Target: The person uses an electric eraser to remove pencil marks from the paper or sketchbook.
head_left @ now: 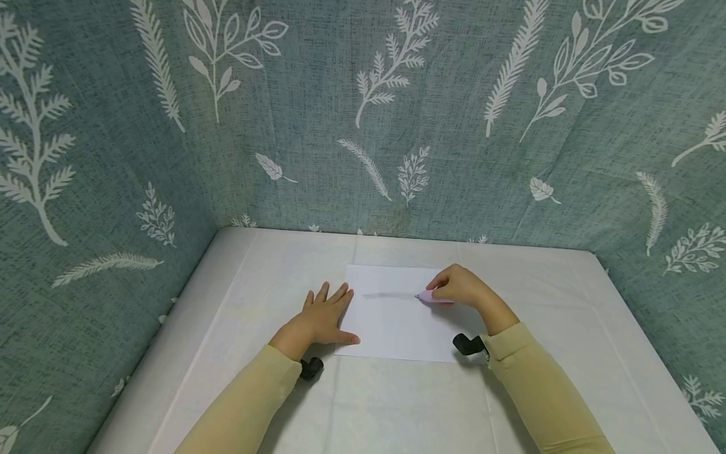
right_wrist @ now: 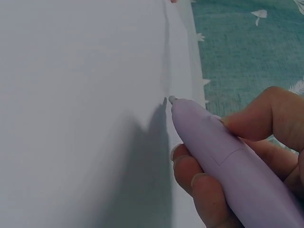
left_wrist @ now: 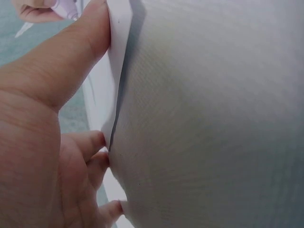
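A sheet of white paper [head_left: 391, 331] lies on the white-covered table. My left hand [head_left: 317, 320] rests at its left edge with the fingers spread and the thumb on the lower left corner. In the left wrist view the paper edge [left_wrist: 119, 33] lifts slightly beside the thumb. My right hand [head_left: 462, 289] pinches a thick lilac pen-shaped tool [right_wrist: 223, 149] between thumb and fingers. The tool's small metal-looking tip is right at the paper's upper middle. A straight greyish line [head_left: 388, 295] runs from the tip leftward across the sheet.
The white table cover [head_left: 272, 265] extends around the paper. Green fabric with white leaf prints [head_left: 317, 126] rises at the back and both sides. A black wrist mount [head_left: 311, 368] sits under the left cuff, another black mount [head_left: 467, 344] by the right cuff.
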{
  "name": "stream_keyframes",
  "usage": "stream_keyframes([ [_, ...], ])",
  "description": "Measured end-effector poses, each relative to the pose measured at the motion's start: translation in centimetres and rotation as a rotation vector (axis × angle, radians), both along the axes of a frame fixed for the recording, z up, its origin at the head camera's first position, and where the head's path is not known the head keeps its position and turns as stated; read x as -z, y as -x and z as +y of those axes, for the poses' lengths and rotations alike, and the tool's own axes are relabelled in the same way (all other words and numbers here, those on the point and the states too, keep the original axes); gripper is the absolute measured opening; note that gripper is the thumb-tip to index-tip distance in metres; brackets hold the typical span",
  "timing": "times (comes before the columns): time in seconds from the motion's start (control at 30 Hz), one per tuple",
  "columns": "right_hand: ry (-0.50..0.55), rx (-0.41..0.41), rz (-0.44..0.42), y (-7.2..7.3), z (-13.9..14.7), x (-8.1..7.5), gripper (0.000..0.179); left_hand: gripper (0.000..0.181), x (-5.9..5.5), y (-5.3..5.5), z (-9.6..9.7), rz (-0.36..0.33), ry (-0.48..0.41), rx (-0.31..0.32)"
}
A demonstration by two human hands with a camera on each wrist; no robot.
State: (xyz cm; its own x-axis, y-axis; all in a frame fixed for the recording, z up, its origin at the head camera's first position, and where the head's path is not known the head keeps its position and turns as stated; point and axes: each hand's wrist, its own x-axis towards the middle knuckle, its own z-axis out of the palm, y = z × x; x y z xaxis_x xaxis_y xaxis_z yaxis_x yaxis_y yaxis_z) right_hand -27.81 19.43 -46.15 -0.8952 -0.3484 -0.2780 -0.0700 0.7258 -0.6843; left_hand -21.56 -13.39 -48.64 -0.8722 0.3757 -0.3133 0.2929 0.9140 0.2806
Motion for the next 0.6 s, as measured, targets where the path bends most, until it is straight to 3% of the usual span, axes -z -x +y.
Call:
stream_keyframes([
  [0.6, -0.007, 0.027, 0.001, 0.01, -0.31, -0.17, 0.022, 0.111, 0.25, 0.1, -0.12, 0.003, -0.002, 0.01],
])
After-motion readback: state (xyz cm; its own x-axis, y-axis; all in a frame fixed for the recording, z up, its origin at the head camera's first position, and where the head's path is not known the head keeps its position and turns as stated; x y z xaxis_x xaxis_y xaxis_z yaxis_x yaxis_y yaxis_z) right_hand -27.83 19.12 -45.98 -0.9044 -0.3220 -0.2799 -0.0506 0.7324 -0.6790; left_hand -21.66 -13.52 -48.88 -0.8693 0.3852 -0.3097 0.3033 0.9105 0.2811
